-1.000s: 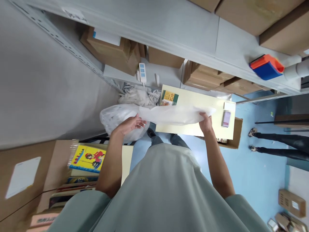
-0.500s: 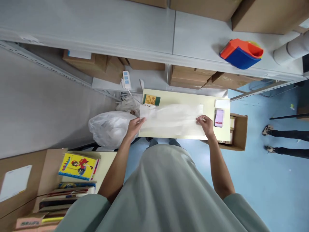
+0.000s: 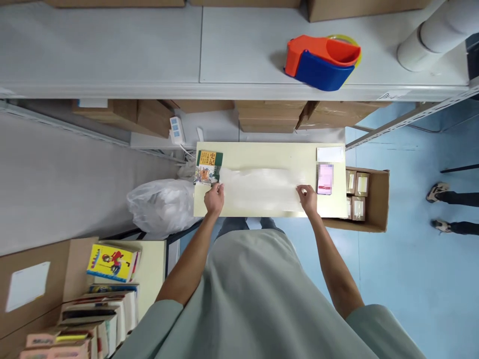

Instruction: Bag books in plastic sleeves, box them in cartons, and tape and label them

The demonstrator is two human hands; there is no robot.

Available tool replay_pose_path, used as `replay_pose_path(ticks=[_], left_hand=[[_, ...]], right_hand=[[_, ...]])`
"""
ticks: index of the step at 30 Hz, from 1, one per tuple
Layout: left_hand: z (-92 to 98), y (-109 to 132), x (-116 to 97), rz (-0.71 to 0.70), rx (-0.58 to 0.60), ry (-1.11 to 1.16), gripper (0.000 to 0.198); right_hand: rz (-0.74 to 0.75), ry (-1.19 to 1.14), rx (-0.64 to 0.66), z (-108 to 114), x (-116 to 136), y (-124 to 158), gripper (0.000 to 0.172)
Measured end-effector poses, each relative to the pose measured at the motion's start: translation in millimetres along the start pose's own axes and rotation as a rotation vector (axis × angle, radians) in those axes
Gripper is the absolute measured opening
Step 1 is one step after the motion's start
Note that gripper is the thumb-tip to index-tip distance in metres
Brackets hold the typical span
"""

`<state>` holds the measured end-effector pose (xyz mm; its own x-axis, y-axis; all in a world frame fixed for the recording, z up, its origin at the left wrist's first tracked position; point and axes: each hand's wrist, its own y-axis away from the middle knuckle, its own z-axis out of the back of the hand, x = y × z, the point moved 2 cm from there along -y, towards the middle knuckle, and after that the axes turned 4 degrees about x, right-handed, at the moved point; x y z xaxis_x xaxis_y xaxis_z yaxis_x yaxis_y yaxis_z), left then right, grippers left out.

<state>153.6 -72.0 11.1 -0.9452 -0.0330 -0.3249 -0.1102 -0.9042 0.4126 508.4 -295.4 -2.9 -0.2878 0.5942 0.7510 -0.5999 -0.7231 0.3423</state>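
Observation:
A thin white translucent sheet [image 3: 262,189] lies spread flat on the pale yellow table [image 3: 262,154]. My left hand [image 3: 214,198] pinches the sheet's left end, just below a green and yellow book [image 3: 208,167]. My right hand [image 3: 307,197] pinches its right end, close to a pink phone [image 3: 325,179] lying on the table. Both hands' fingers are closed on the sheet's edges.
A full white plastic bag [image 3: 160,207] sits left of the table. An open cardboard box [image 3: 364,199] with small packets stands at the right. Books [image 3: 108,279] are stacked at lower left. An orange and blue tape dispenser [image 3: 322,60] rests on the shelf above. Another person's legs [image 3: 451,209] are at far right.
The sheet has gone from held up and bunched above the table to laid flat on it. Both hands came down to the table with it.

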Motion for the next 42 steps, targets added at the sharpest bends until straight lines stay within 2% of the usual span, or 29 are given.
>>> replay_pose_path(ticks=[5,9,12,15,17,21,24,26,29,31,34,39,42], left_hand=[[-11.8,-8.2,1.0,0.014,0.025,-0.006,0.034],[-16.4,-17.8,5.5,0.030,0.078,0.031,0.026],[-17.9,-24.7,5.1,0.091,0.098,0.076,0.027],[-17.7,-33.6,-4.2,0.091,0.066,0.133,0.032],[-17.8,-42.5,-13.9,0.089,0.042,0.154,0.036],[-22.4,-66.5,-31.3,0.141,0.021,0.175,0.049],[-30.9,-83.1,-37.3,0.122,0.046,0.142,0.042],[-37.0,-90.7,-38.7,0.032,0.038,0.112,0.031],[-43.7,-96.0,-38.6,-0.142,-0.025,0.094,0.024],[-46.4,-96.9,-36.3,-0.185,-0.032,0.113,0.024],[-46.3,-95.7,-29.7,-0.157,-0.044,0.172,0.026],[-41.8,-88.3,-21.6,-0.141,-0.175,0.211,0.030],[-43.5,-85.0,-20.8,-0.110,-0.187,0.226,0.030]], right_hand=[[-0.021,0.143,0.045,-17.0,-12.2,-13.4,0.037],[-0.071,0.248,0.054,-27.3,-18.2,-14.8,0.035],[-0.084,0.370,-0.056,-30.0,-17.7,-9.3,0.035],[0.055,0.470,-0.161,-38.8,-5.5,-5.7,0.038],[0.168,0.487,-0.118,-54.4,6.7,-8.1,0.046],[0.338,0.479,0.085,-103.1,28.4,-20.8,0.067],[0.400,0.507,0.163,-135.2,32.3,-27.5,0.078],[0.410,0.547,0.163,-147.0,28.5,-28.7,0.083],[0.430,0.606,0.161,-151.8,19.9,-28.0,0.085],[0.452,0.633,0.168,-150.1,15.6,-28.1,0.085],[0.470,0.662,0.180,-145.7,13.0,-30.4,0.085],[0.472,0.687,0.200,-138.9,15.6,-36.8,0.084],[0.491,0.695,0.217,-135.5,19.1,-40.8,0.086]])
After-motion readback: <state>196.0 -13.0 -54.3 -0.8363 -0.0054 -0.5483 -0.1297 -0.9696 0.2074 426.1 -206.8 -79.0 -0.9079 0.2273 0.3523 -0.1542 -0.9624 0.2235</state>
